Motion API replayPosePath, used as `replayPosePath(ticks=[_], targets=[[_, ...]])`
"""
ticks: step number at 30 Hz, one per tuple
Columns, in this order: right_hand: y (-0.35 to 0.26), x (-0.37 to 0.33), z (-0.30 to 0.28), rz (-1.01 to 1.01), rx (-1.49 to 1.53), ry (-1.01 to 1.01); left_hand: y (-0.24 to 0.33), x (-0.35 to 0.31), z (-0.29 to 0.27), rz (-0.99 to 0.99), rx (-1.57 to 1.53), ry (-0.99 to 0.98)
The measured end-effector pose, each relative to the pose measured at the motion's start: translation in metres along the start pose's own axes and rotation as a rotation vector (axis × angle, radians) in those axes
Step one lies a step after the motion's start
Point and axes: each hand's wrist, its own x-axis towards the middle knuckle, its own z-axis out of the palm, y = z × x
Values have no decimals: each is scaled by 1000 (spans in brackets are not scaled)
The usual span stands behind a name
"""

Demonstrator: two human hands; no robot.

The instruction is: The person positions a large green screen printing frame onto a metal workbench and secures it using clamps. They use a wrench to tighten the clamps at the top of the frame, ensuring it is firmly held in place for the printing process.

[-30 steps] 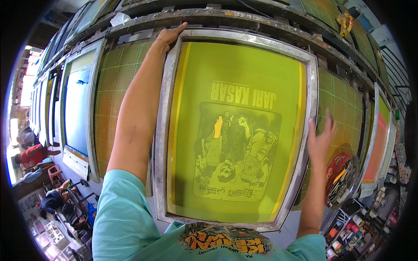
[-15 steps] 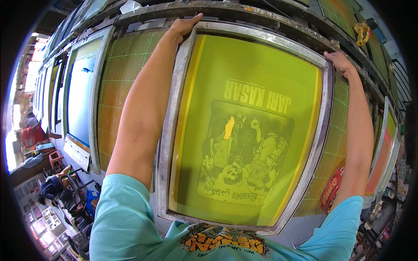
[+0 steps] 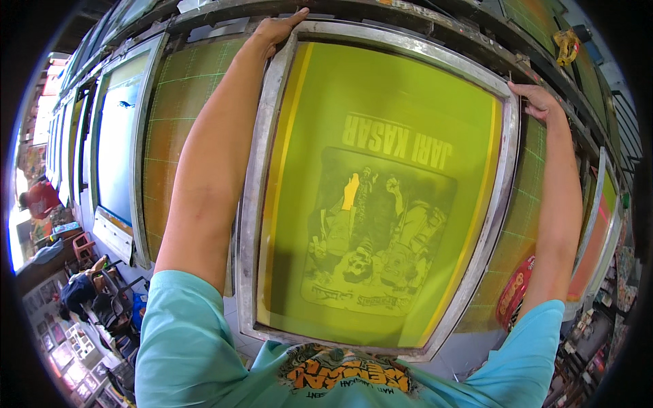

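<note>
A large screen-printing frame [image 3: 247, 224] with a worn metal border fills the middle of the view. Its yellow-green mesh [image 3: 381, 88] carries lettering and a picture of figures, both upside down from here. A small orange patch marks one raised arm in the picture. My left hand [image 3: 275, 35] grips the far left corner, its thumb stretched toward the rack rail. At the far right corner my right hand [image 3: 537, 102] holds the border's outer side, fingers partly hidden. The frame's near edge lies close to my shirt.
A dark, stained rail [image 3: 449, 30] runs along the far side, just beyond the frame. More screens stand left, including a pale blue one [image 3: 122, 136]. Green-lined boards [image 3: 180, 129] lie on either side. A red printed round object [image 3: 515, 296] is beside my right arm; a red stool [image 3: 83, 246] stands left.
The view has shifted slightly, and the frame sits a little higher and further left in it. My right hand has slid slightly nearer along the frame's side. Both hands stay at the far corners.
</note>
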Motion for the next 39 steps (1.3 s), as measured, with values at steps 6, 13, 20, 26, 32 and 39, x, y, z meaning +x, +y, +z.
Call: replayPosePath(ticks=[6,13,20,26,32,39], targets=[[-15,-45,55,-134,-144,413,1,0,-10,1,78,29],[50,-177,210,-677,-302,1056,-15,5,-10,107,298,141],[170,-309,289,-411,-126,875,-67,-161,-23,92,272,82],[173,-313,289,-361,-56,812,-100,-356,-28,-168,-149,29],[176,-310,288,-374,-11,790,-118,-400,-37,-234,-267,-116],[188,-304,289,-419,6,779,-120,-399,-42,-266,-229,-167]])
